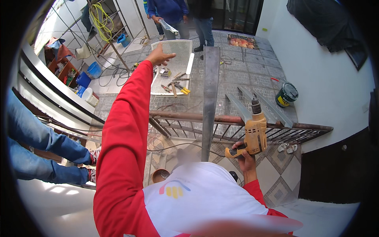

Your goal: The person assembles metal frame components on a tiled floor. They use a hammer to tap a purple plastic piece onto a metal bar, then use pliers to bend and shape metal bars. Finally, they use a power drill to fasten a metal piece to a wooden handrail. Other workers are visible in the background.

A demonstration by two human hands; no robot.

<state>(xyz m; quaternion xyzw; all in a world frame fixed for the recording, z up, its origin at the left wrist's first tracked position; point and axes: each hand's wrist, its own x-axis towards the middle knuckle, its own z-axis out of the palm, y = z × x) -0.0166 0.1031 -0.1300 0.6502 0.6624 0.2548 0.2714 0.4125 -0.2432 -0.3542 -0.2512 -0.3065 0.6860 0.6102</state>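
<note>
My left hand (160, 56) stretches far forward in a red sleeve, its fingers extended and holding nothing. It appears over the backrest of a white mesh chair (183, 53). On the chair's seat lie a hammer (173, 89), yellow-handled pliers (182, 89) and other small tools. My right hand (245, 158) grips a yellow power drill (256, 134) by its handle, with the bit pointing up and away from me. Between my arms a long grey metal bar (211, 91) runs away from me across a brown metal railing (183, 115).
Metal channels (272, 106) lean past the railing at right, near a dark paint bucket (287, 94). Two people stand beyond the chair; one holds a metal piece (168, 27). Another person's jeans (43, 150) are at left. Scaffolding (114, 43), buckets (94, 70) and cables lie far left.
</note>
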